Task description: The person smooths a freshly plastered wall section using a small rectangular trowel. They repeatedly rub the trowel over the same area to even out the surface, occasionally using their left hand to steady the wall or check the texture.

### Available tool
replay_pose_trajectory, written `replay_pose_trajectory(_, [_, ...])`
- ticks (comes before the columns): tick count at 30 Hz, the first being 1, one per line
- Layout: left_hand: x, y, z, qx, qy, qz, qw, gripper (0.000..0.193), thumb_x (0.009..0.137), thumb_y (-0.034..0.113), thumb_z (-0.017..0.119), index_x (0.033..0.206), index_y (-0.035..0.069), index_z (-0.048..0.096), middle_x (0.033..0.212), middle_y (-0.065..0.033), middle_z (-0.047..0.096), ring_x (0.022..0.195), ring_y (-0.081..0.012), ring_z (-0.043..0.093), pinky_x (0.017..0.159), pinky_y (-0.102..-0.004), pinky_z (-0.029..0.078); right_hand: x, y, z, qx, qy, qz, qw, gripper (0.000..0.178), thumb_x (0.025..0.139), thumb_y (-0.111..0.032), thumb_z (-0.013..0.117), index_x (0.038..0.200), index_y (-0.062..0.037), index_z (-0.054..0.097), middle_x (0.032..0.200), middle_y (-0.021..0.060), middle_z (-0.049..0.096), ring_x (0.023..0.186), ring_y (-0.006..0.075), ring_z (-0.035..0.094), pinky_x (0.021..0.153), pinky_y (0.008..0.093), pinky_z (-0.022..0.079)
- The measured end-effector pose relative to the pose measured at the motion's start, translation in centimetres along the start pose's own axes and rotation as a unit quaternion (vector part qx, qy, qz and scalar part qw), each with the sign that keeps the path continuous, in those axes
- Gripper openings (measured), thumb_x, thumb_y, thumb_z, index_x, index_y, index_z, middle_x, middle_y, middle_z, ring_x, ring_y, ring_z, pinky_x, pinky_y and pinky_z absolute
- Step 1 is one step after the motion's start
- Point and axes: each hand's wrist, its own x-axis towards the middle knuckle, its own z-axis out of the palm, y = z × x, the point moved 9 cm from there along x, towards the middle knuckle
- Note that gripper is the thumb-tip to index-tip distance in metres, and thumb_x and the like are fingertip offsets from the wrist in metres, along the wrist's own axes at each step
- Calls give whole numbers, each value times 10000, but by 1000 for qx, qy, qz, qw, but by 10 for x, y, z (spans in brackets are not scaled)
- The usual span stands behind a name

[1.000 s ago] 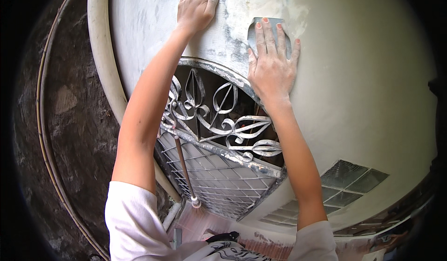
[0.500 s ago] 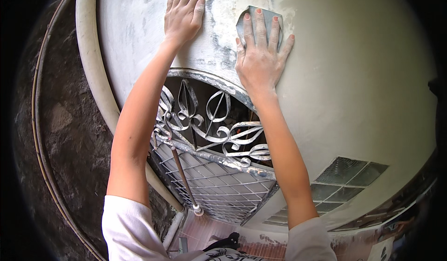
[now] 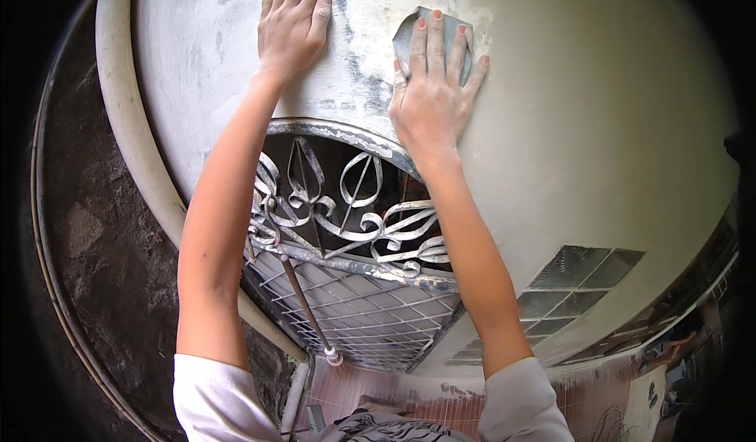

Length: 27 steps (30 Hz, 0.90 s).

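My right hand [image 3: 429, 99] presses a grey sheet of sandpaper [image 3: 404, 36] against the upper wall [image 3: 583, 119], its fingers spread over the sheet. Dust whitens the fingers. To its left, my left hand [image 3: 291, 28] lies open on the whitish, scraped part of the wall, holding nothing; its fingertips reach the top edge of the picture. Dark grey streaks show in the patchy coat between and above the hands. Below them is an arched opening with a scrolled metal grille [image 3: 362, 213], its paint flaking.
Beneath the scrollwork is a lattice gate [image 3: 354, 308] with a wooden-handled brush or broom [image 3: 307, 304] in front. A pale pipe [image 3: 122, 87] runs down the left beside a dark rough bank [image 3: 87, 284]. Glass blocks [image 3: 583, 280] sit in the wall, lower right. Reddish tiles [image 3: 457, 410] cover the floor.
The view has turned slightly, so hands, wall and pipe all sit a little farther left. Against the wall, both hands stay in nearly the same places, the right still pressing the sandpaper.
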Motion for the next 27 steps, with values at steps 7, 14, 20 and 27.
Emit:
replay_pose_trajectory(7, [-8,1,-7,-13,-1,20,1000,496,970,155,411,1446,62,512,1573,-155,395,1477,-388,304,1223,-499,193,-42,-42,9,31,-65,-43,996,684,937,-281,550,1563,-101,340,1660,60,250,1518,291,251,1215,601,100])
replay_pose_trajectory(14, [-33,-16,-21,-35,-44,42,998,477,949,148,438,1402,74,568,1546,-160,434,1459,-399,337,1212,-514,218,3,-22,3,8,11,69,998,657,993,-302,491,1571,-61,293,1668,114,195,1532,365,166,1209,618,78])
replay_pose_trajectory(20, [-56,-46,-11,-21,-88,40,995,493,986,179,403,1456,72,503,1574,-169,386,1481,-393,291,1215,-513,199,-36,-49,15,-22,-73,40,996,676,990,-346,491,1560,-31,309,1664,122,206,1527,358,193,1208,624,100])
replay_pose_trajectory(27, [-62,-53,-10,61,10,76,995,501,1033,299,334,1520,402,395,1620,100,319,1515,-134,233,1273,-388,146,22,-15,-5,-44,37,90,994,652,995,-313,465,1550,-8,315,1659,156,203,1525,365,191,1208,611,100])
